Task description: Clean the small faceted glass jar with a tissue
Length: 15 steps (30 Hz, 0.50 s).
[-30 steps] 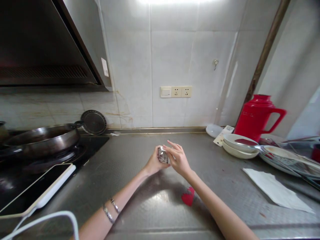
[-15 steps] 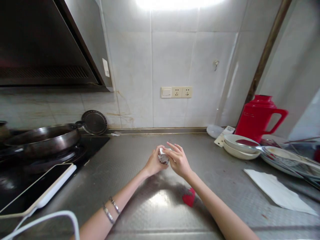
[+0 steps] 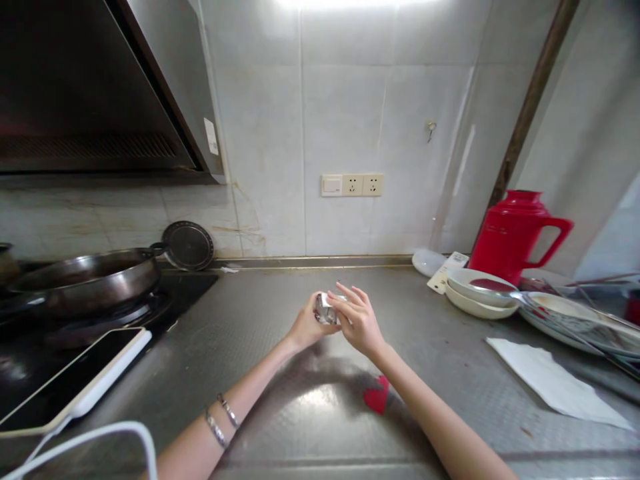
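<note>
My left hand (image 3: 306, 325) is closed around a small, clear, glass-like object (image 3: 326, 313) with a brownish pattern, above the metal countertop (image 3: 260, 393). Its exact kind is hard to make out, as fingers cover much of it. A small white piece (image 3: 325, 301), like paper or tissue, lies against its upper side. My right hand (image 3: 361, 321) presses this piece with its fingertips, the other fingers slightly spread. Below the right wrist, a red heart-shaped piece (image 3: 376, 396) lies flat on the counter.
At left, a steel pan (image 3: 95, 280) sits on the black stove (image 3: 185, 293), with a phone (image 3: 75, 380) and white cable (image 3: 95, 430) in front. At right are a red thermos jug (image 3: 515, 233), stacked bowls (image 3: 483, 303), a plate (image 3: 565, 337) and a white paper sheet (image 3: 555, 383).
The glass-like object has tipped and risen slightly in my left hand, showing more of its clear side. My right fingers have shifted a little across it.
</note>
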Available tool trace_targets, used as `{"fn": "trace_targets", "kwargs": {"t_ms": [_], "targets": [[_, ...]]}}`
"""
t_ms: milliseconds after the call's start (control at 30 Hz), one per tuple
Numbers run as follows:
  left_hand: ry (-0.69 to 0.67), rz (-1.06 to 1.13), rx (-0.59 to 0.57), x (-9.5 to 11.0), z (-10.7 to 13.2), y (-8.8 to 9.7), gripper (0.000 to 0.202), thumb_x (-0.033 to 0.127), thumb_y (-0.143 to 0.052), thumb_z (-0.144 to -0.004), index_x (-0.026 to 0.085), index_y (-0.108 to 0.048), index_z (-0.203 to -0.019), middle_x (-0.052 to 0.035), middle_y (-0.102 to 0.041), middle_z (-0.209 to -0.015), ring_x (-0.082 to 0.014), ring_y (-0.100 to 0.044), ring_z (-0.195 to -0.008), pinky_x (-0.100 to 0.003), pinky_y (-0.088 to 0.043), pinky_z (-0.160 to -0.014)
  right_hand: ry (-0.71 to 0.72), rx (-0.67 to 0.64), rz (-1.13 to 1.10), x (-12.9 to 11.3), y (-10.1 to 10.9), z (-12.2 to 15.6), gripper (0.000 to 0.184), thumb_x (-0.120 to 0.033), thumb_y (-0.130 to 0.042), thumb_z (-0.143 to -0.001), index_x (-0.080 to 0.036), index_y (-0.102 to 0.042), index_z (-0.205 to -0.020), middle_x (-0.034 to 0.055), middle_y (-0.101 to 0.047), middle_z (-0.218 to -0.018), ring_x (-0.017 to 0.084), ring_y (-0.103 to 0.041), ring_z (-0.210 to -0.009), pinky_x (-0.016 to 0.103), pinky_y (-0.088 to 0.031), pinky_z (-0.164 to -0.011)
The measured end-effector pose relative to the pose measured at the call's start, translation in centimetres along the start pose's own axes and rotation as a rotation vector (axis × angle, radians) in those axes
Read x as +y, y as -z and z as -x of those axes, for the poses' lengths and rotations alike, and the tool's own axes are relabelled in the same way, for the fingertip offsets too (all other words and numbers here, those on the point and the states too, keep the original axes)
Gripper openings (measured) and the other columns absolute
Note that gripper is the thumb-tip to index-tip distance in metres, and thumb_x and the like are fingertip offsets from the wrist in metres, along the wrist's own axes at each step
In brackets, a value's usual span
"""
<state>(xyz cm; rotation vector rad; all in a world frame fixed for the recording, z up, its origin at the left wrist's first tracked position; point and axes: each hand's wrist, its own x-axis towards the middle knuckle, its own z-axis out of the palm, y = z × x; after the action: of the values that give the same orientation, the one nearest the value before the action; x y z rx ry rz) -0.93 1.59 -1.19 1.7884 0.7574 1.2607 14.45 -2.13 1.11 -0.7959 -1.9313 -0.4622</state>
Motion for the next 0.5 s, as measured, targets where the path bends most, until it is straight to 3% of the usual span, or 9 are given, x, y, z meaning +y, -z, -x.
{"fn": "trace_targets", "kwargs": {"t_ms": [267, 500], "targets": [[0.035, -0.182, 0.008, 0.7, 0.2, 0.5, 0.046, 0.032, -0.078, -0.061, 0.015, -0.053, -0.096, -0.0037, -0.065, -0.085, -0.0172, -0.061, -0.072, -0.025, -0.046, -0.059, 0.163, -0.080, -0.007, -0.7, 0.6, 0.0, 0.039, -0.008, -0.045, -0.086, -0.025, -0.058, -0.118, 0.0056, -0.067, -0.116, 0.024, -0.049, -0.125, 0.051, -0.034, -0.103], [0.039, -0.246, -0.024, 1.9, 0.6, 0.3, 0.053, 0.038, -0.076, -0.064, 0.016, -0.052, -0.106, -0.0021, -0.066, -0.086, -0.0150, -0.059, -0.071, -0.023, -0.043, -0.056, 0.006, 0.005, -0.035, -0.2, 0.5, -0.1, 0.037, -0.009, -0.045, -0.088, -0.026, -0.059, -0.117, 0.0050, -0.069, -0.112, 0.024, -0.049, -0.125, 0.050, -0.037, -0.100]]}}
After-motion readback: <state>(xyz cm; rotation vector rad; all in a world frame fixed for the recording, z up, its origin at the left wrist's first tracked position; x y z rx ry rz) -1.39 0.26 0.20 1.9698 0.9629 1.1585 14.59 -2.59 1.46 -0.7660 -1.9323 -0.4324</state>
